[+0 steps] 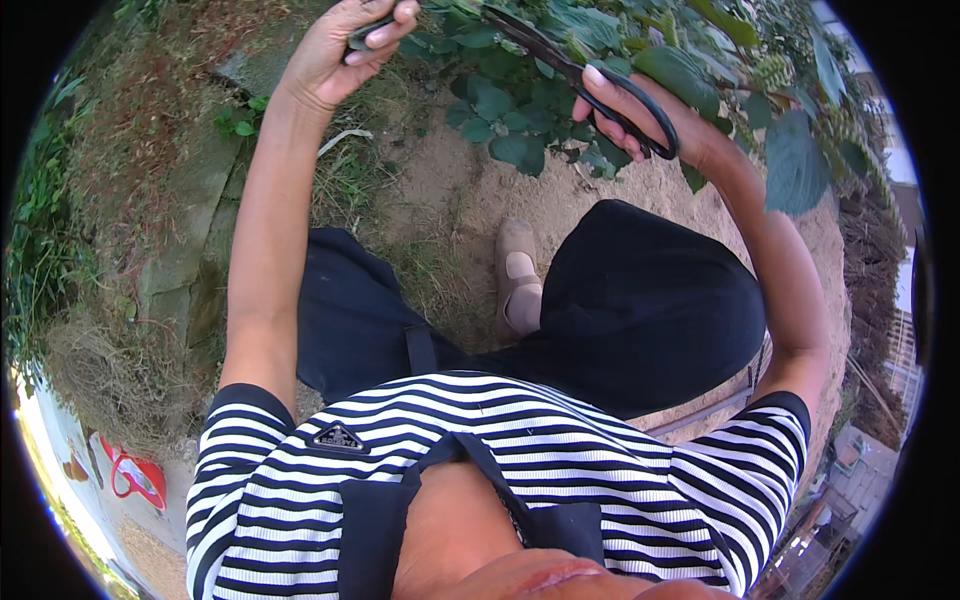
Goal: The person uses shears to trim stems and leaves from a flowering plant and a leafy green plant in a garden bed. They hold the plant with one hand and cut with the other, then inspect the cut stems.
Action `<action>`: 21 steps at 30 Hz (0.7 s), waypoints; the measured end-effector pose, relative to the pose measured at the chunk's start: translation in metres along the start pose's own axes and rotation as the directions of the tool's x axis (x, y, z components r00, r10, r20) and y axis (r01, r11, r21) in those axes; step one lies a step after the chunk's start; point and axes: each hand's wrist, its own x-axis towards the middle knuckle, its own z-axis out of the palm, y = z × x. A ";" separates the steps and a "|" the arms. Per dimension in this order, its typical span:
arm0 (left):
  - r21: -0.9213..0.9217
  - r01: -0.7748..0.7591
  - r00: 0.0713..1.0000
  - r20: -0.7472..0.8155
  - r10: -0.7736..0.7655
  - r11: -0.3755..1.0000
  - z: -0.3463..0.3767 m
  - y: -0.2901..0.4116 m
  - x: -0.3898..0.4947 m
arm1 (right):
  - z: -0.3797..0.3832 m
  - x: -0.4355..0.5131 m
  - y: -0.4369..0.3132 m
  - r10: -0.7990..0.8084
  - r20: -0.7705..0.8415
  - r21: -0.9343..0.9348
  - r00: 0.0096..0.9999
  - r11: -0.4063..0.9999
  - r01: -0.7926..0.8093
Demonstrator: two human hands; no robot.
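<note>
At the top of the head view, my left hand (352, 56) is raised with its fingers curled around dark green leaves (367, 31), mostly covered by the fingers. My right hand (626, 105) grips black-handled scissors (551, 54), the thumb through one loop. Their dark blades point up and left into a leafy plant (495, 97); whether the blades are fully together is hard to tell. Broad leaves (796, 161) of the plant hang over and beside my right wrist.
Below the plant lies bare sandy soil (450, 176) with grass tufts. Stone slabs (180, 255) and dry weeds (112, 375) border the left side. My shod foot (517, 277) is between my dark-trousered knees. A red-and-white item (141, 480) lies at lower left.
</note>
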 end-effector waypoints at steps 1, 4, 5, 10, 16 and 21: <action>-0.019 -0.001 1.000 0.020 0.001 1.000 -0.011 -0.002 0.006 | -0.004 -0.002 0.000 -0.041 0.003 -0.037 0.999 0.998 0.041; -0.130 -0.016 0.995 0.093 0.028 0.991 -0.055 -0.004 0.023 | -0.012 -0.006 -0.001 -0.069 -0.012 -0.175 0.998 0.982 0.066; -0.180 0.019 0.993 0.117 0.002 0.983 -0.062 -0.005 0.039 | -0.017 -0.011 0.014 -0.094 -0.087 -0.201 0.992 0.977 0.075; -0.149 0.097 0.991 0.107 -0.081 0.984 -0.072 0.038 0.078 | -0.021 -0.057 0.027 0.050 -0.100 -0.224 0.994 0.972 -0.071; -0.119 0.129 0.979 0.174 -0.108 0.984 -0.084 0.050 0.090 | -0.008 -0.128 0.050 0.317 -0.075 -0.245 0.945 0.913 -0.326; -0.025 0.098 0.992 -0.081 -0.099 0.995 -0.093 0.040 0.055 | -0.011 -0.165 0.074 0.434 -0.066 -0.243 0.898 0.866 -0.437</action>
